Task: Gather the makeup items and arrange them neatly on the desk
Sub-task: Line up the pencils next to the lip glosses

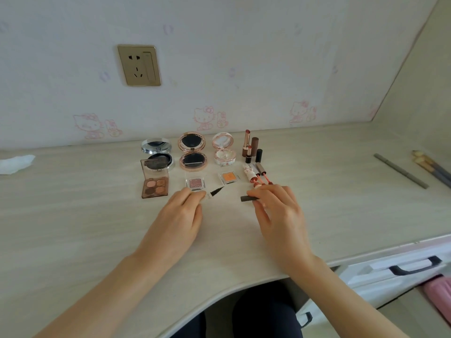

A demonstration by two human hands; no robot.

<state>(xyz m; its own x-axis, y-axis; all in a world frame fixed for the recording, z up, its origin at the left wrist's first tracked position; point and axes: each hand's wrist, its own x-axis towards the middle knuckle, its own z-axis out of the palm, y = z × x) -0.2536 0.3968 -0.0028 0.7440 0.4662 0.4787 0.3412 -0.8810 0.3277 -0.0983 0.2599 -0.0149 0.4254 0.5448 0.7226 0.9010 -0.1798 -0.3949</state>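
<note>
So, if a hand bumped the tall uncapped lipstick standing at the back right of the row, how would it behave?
The tall uncapped lipstick stands upright on a narrow base, so it probably tips easily. Being cylindrical, it would likely roll across the desk. Its exposed tip could smear or break.

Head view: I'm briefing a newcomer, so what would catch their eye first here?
Two hands at the centre of the desk: the left hand holds a pen with a dark pointed tip, the right hand a dark cap. Behind them, open compacts and small palettes sit in neat rows.

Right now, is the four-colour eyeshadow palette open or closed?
Open: the eyeshadow palette has its clear lid raised at the back, and four shadow pans are exposed.
</note>
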